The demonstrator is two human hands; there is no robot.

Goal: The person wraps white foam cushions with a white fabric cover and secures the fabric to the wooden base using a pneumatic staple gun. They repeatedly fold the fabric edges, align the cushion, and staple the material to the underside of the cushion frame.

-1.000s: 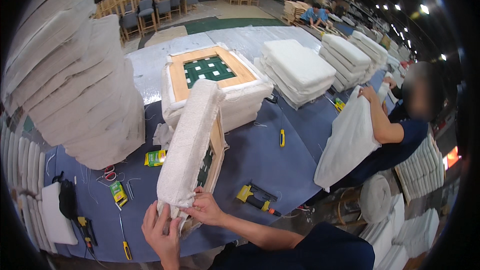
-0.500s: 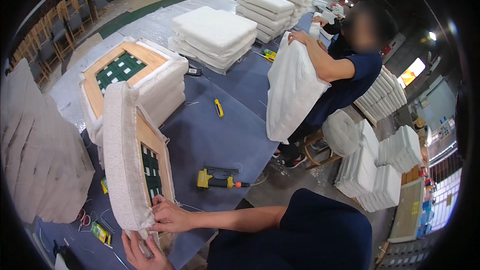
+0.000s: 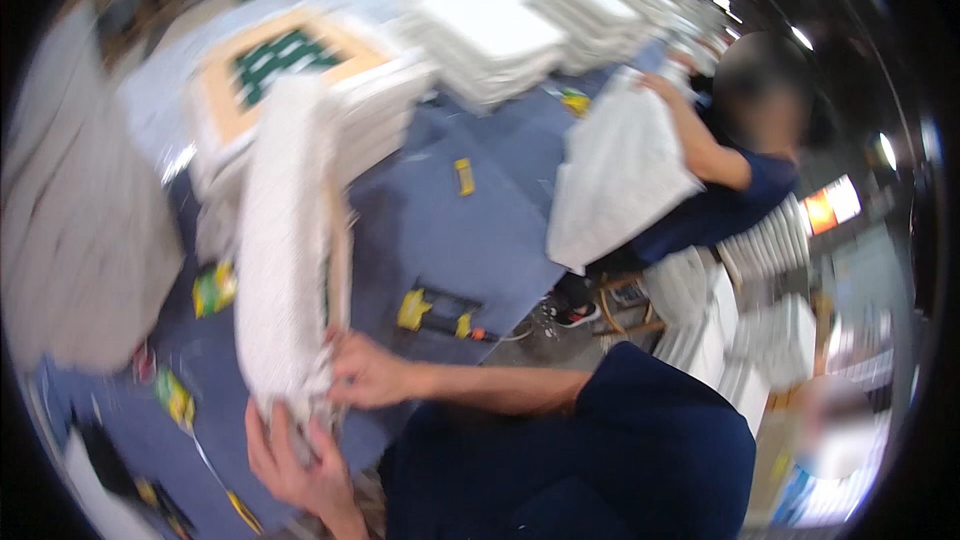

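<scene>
A padded seat cushion (image 3: 285, 240) in white woven fabric stands on its edge in front of me, a strip of its wooden frame showing along the right side. At its near lower corner, my right hand (image 3: 365, 370) pinches the fabric edge with closed fingers. My left hand (image 3: 300, 460) is curled around the bottom end of the same cushion, fingers and thumb on the cover. Motion blur hides the exact fold of fabric between the fingers. To the right of the cushion, a yellow and black staple gun (image 3: 438, 311) lies on the blue-grey table (image 3: 490, 255).
Behind the cushion is a stack of seats, the top one showing its wooden frame (image 3: 222, 105) and green webbing. White cushion stacks (image 3: 480, 30) stand farther back. A co-worker at right holds a white cushion (image 3: 615, 175). A yellow-handled tool (image 3: 464, 177) and yellow-green packs (image 3: 213, 289) lie about.
The view has shifted, and the cushion has turned so its fabric side faces me more and its green webbing barely shows. Both hands remain at its lower corner.
</scene>
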